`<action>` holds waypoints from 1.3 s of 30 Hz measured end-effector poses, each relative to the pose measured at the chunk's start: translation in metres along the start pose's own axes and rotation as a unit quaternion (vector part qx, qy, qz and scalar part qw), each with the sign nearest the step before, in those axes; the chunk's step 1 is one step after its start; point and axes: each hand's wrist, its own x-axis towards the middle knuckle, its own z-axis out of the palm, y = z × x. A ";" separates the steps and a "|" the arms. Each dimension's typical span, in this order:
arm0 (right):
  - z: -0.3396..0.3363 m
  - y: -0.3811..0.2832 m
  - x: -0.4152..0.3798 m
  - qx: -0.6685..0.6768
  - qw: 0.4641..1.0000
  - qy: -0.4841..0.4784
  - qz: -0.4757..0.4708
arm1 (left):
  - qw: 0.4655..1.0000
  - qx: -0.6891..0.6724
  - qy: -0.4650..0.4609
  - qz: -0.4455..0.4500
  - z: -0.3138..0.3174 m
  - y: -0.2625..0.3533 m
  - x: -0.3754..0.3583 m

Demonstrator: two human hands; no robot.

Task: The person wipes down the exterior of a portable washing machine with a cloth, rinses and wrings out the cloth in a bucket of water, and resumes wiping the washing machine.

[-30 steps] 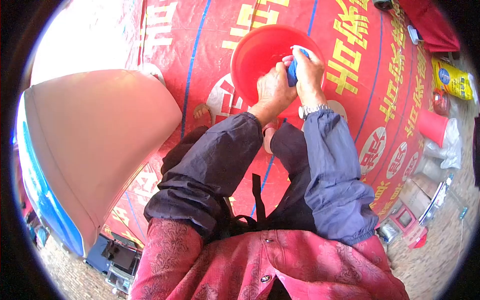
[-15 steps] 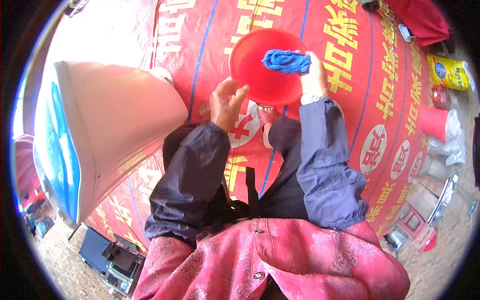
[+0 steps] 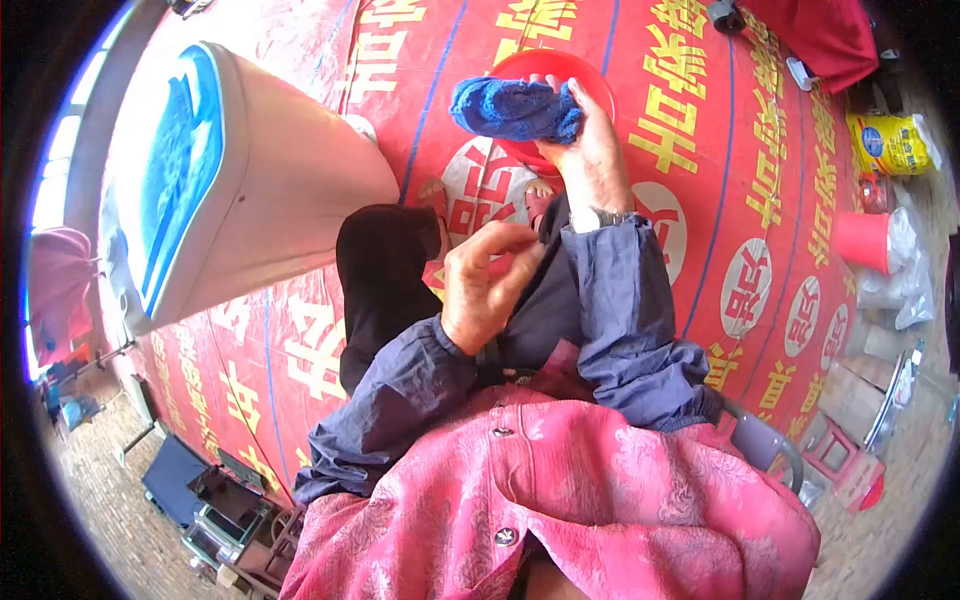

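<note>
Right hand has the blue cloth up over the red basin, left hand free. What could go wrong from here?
1. The blue cloth is bunched in the right hand, with much of it hanging outside the grip; it may slip and land on the red printed sheet instead of in the red basin.
2. If the cloth is wet, it may drip on the sheet near the feet.
3. The left hand is off the basin, so nothing steadies it.

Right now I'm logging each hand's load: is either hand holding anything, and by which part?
The right hand holds a bunched blue cloth by its right end, above the red basin. The left hand holds nothing.
</note>
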 end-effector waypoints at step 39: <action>0.046 0.067 -0.073 0.036 0.997 -0.067 -0.033 | 0.963 -0.082 -0.121 0.228 -0.058 0.059 -0.097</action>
